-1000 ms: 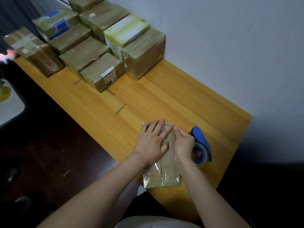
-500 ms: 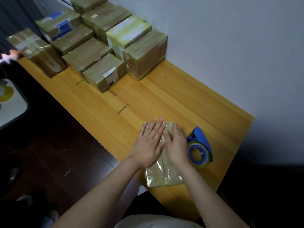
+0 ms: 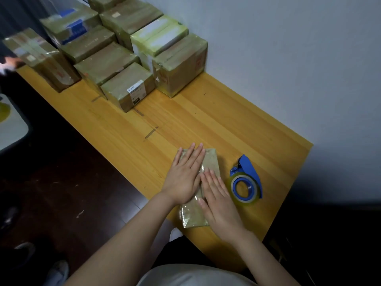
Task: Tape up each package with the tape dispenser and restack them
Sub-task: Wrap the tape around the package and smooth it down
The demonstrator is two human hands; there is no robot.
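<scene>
A small flat package, brown and covered in clear tape, lies at the near end of the wooden table. My left hand presses flat on its left half, fingers straight. Beside it, my right hand lies flat on the right half and near end. The blue tape dispenser with its clear roll rests on the table just right of the package, apart from both hands.
Several taped packages stand in rows at the table's far end against the grey wall, the tallest nearest the wall. Dark floor lies left of the table edge. A white object sits at far left.
My right hand slid back along the package toward me, uncovering its far right corner. My left hand flattened out and stayed on the left half. The dispenser has not moved.
</scene>
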